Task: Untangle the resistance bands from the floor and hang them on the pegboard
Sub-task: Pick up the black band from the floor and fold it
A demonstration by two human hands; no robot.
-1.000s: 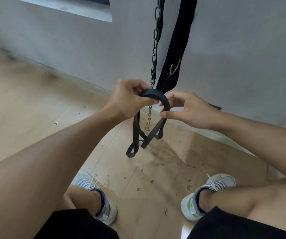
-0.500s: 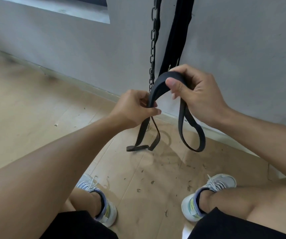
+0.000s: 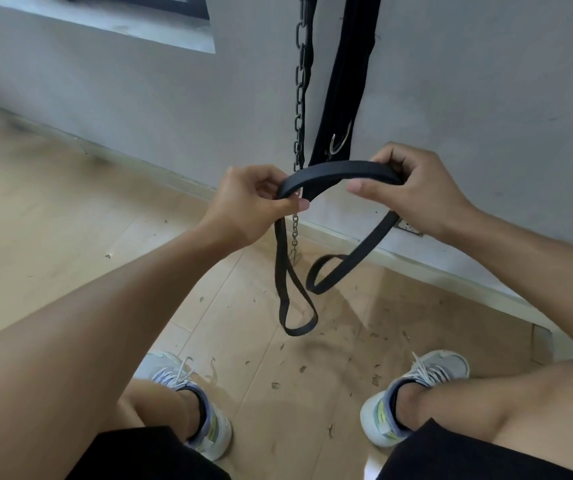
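Note:
A black resistance band [image 3: 340, 173] arches between my two hands in front of the grey wall. My left hand [image 3: 247, 202] pinches its left end between thumb and fingers. My right hand [image 3: 416, 192] is closed around its right end. Below each hand a loop of the band hangs free: one long loop [image 3: 295, 306] under the left hand, a shorter curled one [image 3: 330, 271] under the right. Both loops dangle above the wooden floor. No pegboard is in view.
A dark chain [image 3: 300, 81] and a black padded belt with a metal hook [image 3: 344, 81] hang against the wall right behind the band. The wooden floor [image 3: 70, 220] carries scattered debris. My two shoes [image 3: 416, 393] stand below, knees bent. A skirting board [image 3: 451, 271] runs along the wall.
My hands have moved apart and levelled out, the right one dropping. The band's top is now stretched into a wide arch, and the two hanging loops have separated.

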